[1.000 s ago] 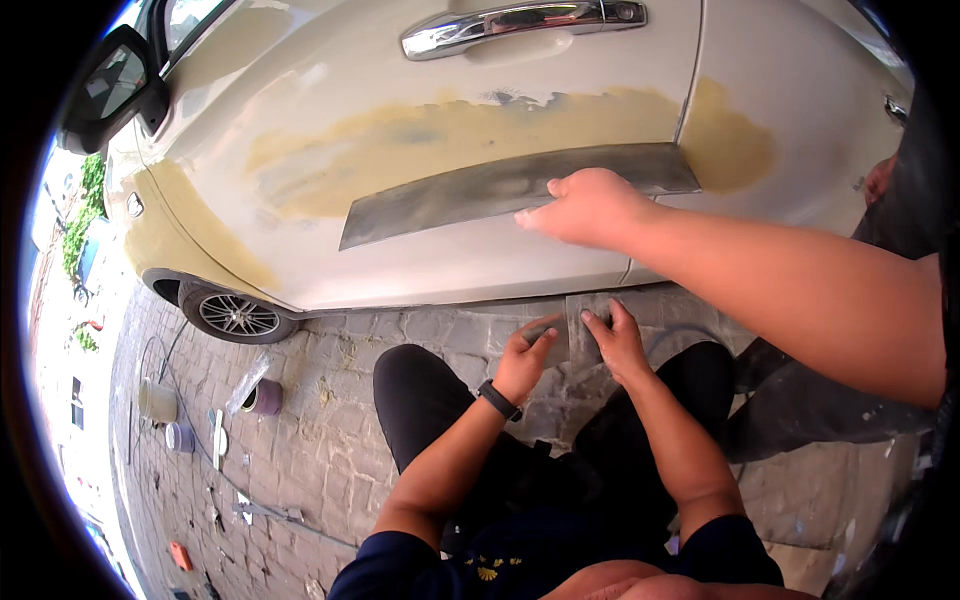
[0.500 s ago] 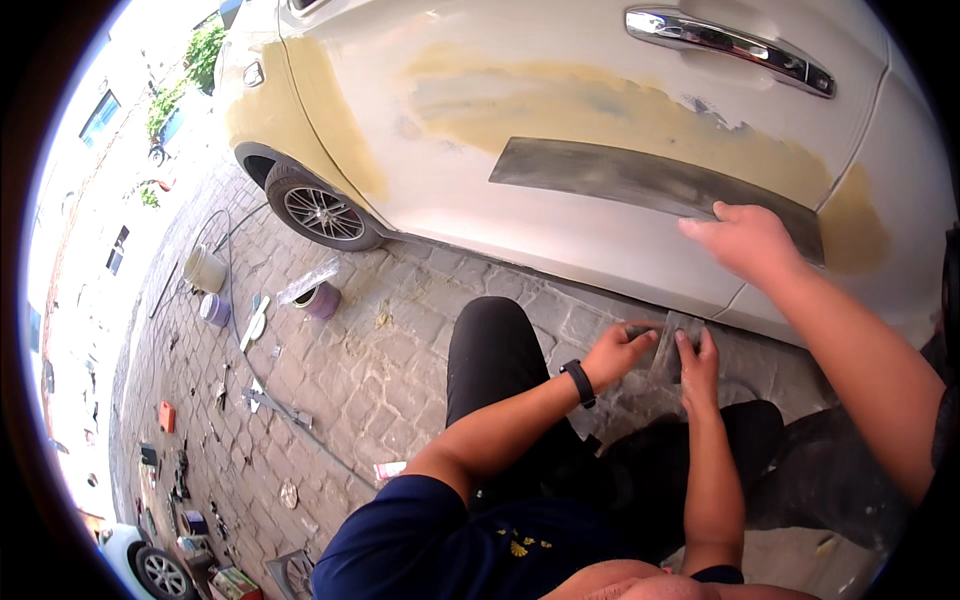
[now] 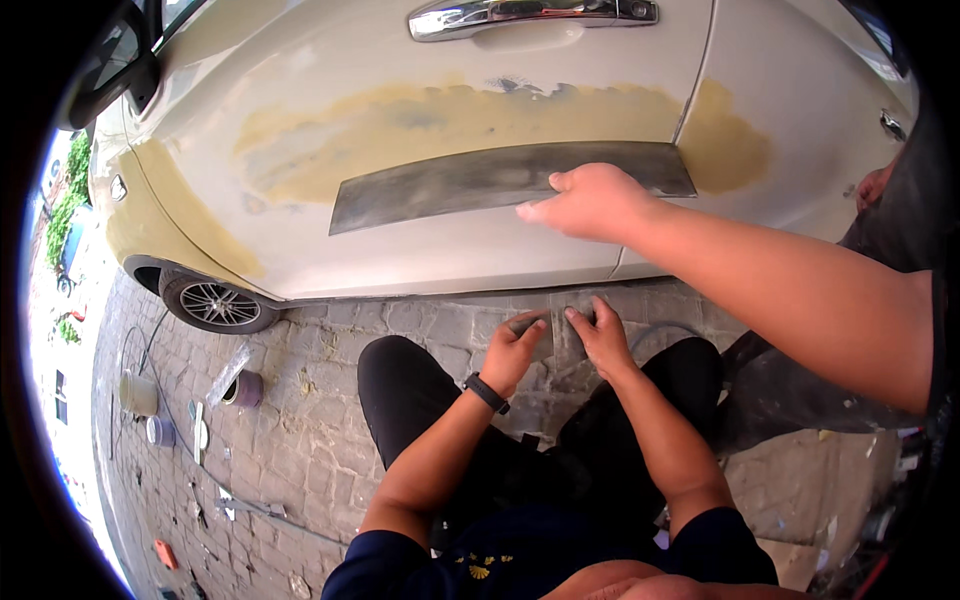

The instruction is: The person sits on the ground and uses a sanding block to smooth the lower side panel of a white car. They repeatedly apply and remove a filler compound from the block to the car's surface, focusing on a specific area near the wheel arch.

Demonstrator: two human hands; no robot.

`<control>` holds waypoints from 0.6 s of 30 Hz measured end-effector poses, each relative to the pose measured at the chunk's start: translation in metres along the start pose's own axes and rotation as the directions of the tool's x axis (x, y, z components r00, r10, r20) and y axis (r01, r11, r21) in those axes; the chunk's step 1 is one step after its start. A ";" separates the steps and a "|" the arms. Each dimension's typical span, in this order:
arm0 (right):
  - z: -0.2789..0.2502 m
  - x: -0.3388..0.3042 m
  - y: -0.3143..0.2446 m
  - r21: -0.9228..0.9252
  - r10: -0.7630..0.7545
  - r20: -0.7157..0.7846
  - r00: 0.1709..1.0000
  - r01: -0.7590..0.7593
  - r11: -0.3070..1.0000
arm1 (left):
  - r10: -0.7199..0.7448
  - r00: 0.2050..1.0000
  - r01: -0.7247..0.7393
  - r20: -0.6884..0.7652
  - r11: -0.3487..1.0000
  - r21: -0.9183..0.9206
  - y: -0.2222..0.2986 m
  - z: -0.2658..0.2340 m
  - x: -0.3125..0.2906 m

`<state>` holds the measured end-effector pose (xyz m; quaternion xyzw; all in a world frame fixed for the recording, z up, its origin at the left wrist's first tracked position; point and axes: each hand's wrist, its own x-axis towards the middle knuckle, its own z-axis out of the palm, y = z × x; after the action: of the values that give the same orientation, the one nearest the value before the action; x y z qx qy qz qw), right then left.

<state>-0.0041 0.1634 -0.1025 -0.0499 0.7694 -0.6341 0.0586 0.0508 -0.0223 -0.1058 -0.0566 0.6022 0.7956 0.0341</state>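
Two of my own hands work low at the paving while a co-worker's hand (image 3: 590,200) rests on the car door (image 3: 420,250) above. That cream door fills the upper view, smeared with yellowish body filler (image 3: 440,120) and crossed by a dark grey sanded strip (image 3: 450,185). Beneath it lie the grey paving stones (image 3: 300,430), my knees in black trousers over them. My left hand (image 3: 515,350) and right hand (image 3: 600,335) both pinch a small grey sheet (image 3: 562,335), likely sandpaper, held just above the paving between them; fingers of each are closed on its edges. I judge that folding it well needs a taut sheet, thumbs pressed evenly along the crease.
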 end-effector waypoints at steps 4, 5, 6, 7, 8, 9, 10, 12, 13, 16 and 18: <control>0.004 0.001 -0.002 0.044 -0.006 0.060 0.998 0.004 0.999 | 0.002 0.998 0.000 -0.056 0.999 0.035 0.001 0.002 -0.003; 0.002 0.001 -0.002 0.073 0.030 0.031 0.999 -0.032 0.997 | 0.024 0.999 -0.024 -0.042 1.000 0.013 0.001 0.003 -0.002; 0.000 0.001 -0.002 0.035 -0.017 0.030 0.999 0.016 0.999 | -0.005 0.999 0.006 -0.046 1.000 0.008 0.002 0.004 -0.001; 0.000 0.001 -0.001 0.016 -0.035 0.009 0.999 0.034 0.999 | -0.021 0.999 0.020 -0.035 1.000 -0.020 0.002 0.004 -0.001; 0.000 0.000 -0.001 0.017 -0.024 0.001 1.000 0.024 1.000 | -0.036 0.999 0.035 -0.022 0.998 -0.051 0.002 0.004 -0.001; -0.003 0.000 -0.001 -0.084 -0.001 0.001 1.000 0.001 0.996 | -0.013 1.000 0.012 -0.016 0.999 -0.032 0.002 0.004 -0.001; -0.003 -0.001 0.000 -0.099 -0.033 -0.022 0.999 0.031 0.995 | -0.014 1.000 0.014 -0.021 1.000 -0.001 0.002 0.003 -0.001; -0.002 -0.002 0.001 -0.056 -0.074 -0.044 0.996 0.071 0.996 | -0.014 1.000 0.016 -0.028 0.997 0.069 0.002 0.002 -0.001; -0.002 -0.001 0.001 -0.139 -0.062 -0.064 0.996 0.052 0.989 | -0.018 0.999 0.020 -0.031 0.998 0.056 0.002 0.001 -0.001; -0.001 -0.001 0.003 -0.189 -0.043 -0.086 0.995 0.027 0.982 | 0.003 0.998 0.005 -0.065 0.994 0.110 -0.002 -0.001 0.000; 0.000 -0.001 0.003 -0.187 -0.123 -0.113 0.986 0.101 0.977 | 0.000 0.999 0.005 -0.054 0.996 0.084 -0.003 -0.002 0.001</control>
<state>-0.0033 0.1639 -0.1051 -0.0590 0.8219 -0.5658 -0.0297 0.0507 -0.0230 -0.1096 -0.0775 0.6356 0.7678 0.0211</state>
